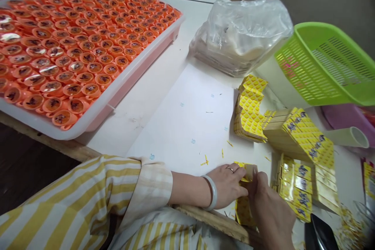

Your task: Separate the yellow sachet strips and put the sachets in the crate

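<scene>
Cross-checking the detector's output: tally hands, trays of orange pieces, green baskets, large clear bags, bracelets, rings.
Hands: 2 (left hand, right hand)
Tray of orange pieces: 1
Green basket: 1
Large clear bag: 1
Bracelet: 1
Ring: 1
Total: 7

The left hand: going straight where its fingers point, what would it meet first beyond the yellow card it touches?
Most likely the right hand, directly ahead of the left hand; exact depth is hard to judge.
</scene>
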Tool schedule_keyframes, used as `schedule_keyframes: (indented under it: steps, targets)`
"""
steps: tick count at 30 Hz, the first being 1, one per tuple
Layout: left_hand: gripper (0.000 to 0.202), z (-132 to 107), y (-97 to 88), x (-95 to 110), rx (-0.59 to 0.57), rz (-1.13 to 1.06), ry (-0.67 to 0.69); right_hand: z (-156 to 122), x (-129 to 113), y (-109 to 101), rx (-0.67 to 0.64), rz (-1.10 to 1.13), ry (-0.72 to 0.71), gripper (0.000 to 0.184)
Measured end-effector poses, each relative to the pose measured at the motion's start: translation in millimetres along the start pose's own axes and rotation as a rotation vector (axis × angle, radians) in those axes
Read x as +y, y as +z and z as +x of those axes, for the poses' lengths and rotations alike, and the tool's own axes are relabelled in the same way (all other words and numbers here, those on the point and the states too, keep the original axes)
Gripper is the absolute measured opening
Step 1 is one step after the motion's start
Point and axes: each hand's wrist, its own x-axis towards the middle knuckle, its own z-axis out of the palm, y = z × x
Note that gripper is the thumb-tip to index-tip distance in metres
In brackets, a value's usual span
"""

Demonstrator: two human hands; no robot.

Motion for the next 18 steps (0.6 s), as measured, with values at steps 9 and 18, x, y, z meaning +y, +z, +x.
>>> schedule_keyframes:
  steps: [9, 18]
  targets:
    - [0.051, 17, -23.1, -21, -0.055, -0.333, -0.031, 2, -2, -12, 0.012, 0.025, -0.077, 0.017]
    - [0.049, 23, -12.5, -17, -0.078, -0.154, -0.004, -27, 20, 1, 0.023, 0.970, 0.032, 0.037]
